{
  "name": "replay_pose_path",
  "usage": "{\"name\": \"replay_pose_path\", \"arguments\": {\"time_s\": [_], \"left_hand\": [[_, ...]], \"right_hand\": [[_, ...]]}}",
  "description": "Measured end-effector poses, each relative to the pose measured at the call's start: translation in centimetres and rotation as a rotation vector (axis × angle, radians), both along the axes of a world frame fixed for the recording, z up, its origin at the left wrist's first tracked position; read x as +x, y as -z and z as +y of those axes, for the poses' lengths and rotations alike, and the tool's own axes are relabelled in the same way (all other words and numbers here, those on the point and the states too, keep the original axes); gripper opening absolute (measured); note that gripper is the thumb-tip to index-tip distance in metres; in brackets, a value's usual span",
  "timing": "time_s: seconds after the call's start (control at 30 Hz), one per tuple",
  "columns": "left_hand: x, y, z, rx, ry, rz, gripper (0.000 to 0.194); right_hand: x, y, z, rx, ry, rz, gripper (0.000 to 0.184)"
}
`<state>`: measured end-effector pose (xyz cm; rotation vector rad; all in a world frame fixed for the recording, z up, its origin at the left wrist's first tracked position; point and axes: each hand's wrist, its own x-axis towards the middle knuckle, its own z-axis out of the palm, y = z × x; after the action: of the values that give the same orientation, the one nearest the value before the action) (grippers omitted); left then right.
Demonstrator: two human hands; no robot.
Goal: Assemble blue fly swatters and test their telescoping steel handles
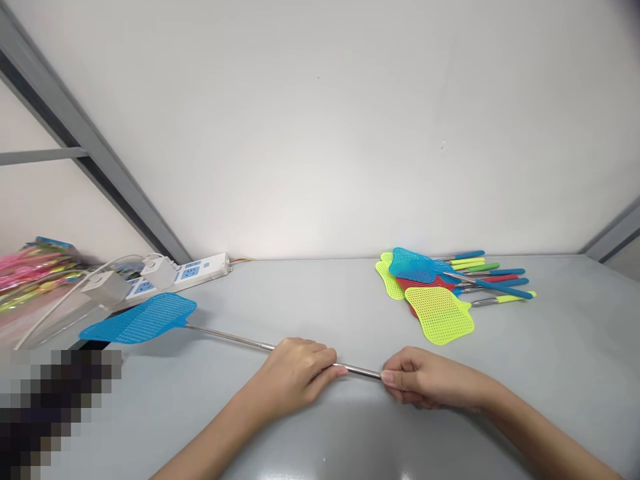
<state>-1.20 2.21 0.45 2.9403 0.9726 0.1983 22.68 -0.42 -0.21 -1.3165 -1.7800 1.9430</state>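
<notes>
A blue fly swatter [143, 319] with a thin telescopic metal rod stretches across the front of the table, its perforated head at the left. My left hand [300, 370] is closed around the middle of the rod, thumb pointing right. Farther right, my right hand [425, 378] pinches the thicker end section of the same rod between thumb and fingers. A short piece of bare metal shows between the two hands. Whatever handle there is lies hidden inside my right hand.
A pile of blue, red, green and yellow fly swatters [440, 320] lies at the back right, handles pointing right. At the left stand a white power strip [205, 268] with plugged-in adapters [106, 288] and packaged colourful items [40, 273]. A white wall [320, 133] closes off the back.
</notes>
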Motion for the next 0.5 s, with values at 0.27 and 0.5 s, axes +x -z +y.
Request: {"name": "replay_pose_path", "arguments": {"time_s": [0.27, 0.5], "left_hand": [[0.15, 0.03, -0.05, -0.056, -0.035, 0.025, 0.035], [0.24, 0.1, -0.07, -0.06, -0.039, 0.023, 0.036]], "right_hand": [[-0.06, -0.14, 0.02, -0.022, 0.01, 0.002, 0.036], [0.04, 0.08, 0.23, -0.027, -0.017, 0.045, 0.035]]}}
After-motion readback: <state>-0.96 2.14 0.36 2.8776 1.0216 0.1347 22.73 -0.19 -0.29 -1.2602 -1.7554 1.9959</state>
